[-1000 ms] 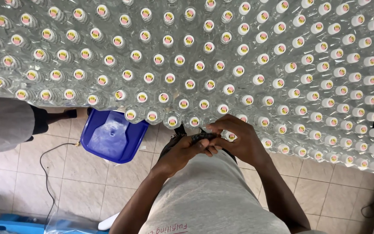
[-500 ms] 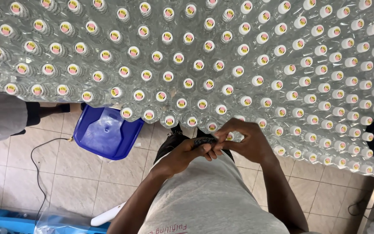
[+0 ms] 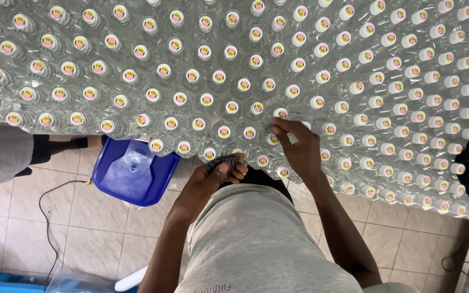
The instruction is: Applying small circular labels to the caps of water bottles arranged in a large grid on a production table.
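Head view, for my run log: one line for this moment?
left hand: holds dark strip | right hand: on bottle caps | blue tub: floor

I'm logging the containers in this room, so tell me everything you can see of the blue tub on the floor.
The blue tub is a squarish, glossy, plastic-looking container with rounded corners and a raised rim. It sits on the beige tiled floor, turned at an angle. Its far edge is hidden under the mass of clear capped bottles. Its inside looks bare apart from reflections. A thin dark cable ends close to its left corner. Neither hand touches it.
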